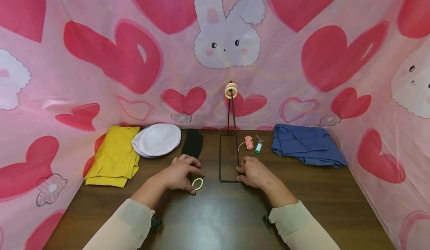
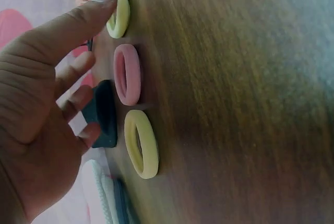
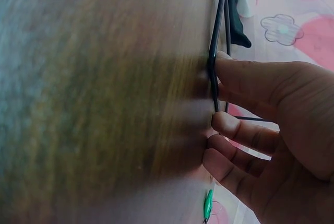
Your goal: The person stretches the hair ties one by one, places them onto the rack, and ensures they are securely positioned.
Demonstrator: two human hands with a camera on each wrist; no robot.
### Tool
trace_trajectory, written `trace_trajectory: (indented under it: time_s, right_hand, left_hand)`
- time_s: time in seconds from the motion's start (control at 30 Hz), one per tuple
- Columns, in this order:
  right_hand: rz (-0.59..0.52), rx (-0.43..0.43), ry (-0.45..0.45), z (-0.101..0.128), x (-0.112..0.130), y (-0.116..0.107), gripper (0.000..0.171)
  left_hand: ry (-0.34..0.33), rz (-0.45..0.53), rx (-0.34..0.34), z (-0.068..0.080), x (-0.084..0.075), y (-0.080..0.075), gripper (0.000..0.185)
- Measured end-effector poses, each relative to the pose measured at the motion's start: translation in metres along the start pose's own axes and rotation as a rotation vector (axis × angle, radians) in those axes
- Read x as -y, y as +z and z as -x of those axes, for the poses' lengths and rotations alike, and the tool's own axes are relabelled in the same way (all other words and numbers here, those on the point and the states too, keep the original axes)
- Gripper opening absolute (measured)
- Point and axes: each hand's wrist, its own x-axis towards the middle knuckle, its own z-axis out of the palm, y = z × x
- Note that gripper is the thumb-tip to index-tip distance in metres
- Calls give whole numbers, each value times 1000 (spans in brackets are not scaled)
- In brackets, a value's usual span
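A thin black wire stand has a rectangular base flat on the table and upright rods. Yellow and pink hair ties hang at its top. My right hand pinches the base's right side near the front corner; the right wrist view shows thumb and fingers around the wire. My left hand holds a tilted pale yellow hair tie at thumb and index, the index hidden behind the thumb in the left wrist view. Beneath that hand lie a pink hair tie and another yellow hair tie.
Left of the stand are a folded yellow cloth, a white oval item and a black folded piece. To its right sit a peach cord bundle, a key with a green tag and a folded blue cloth. Patterned sheets surround the table.
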Motion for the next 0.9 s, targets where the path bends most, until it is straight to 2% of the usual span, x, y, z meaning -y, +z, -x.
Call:
trace_trajectory:
  time_s: [0.17, 0.37, 0.57, 0.9]
  right_hand:
    - [2, 22, 5, -1, 0, -1, 38]
    - [13, 30, 3, -1, -2, -1, 38]
    - [2, 24, 1, -2, -2, 0, 38]
    - [-7, 37, 23, -1, -1, 0, 38]
  left_hand:
    - [-12, -39, 53, -1, 1, 1, 54]
    - [4, -57, 31, -4, 0, 1, 45]
    - [40, -94, -28, -7, 0, 2, 32]
    - [114, -102, -212, -10, -8, -11, 17]
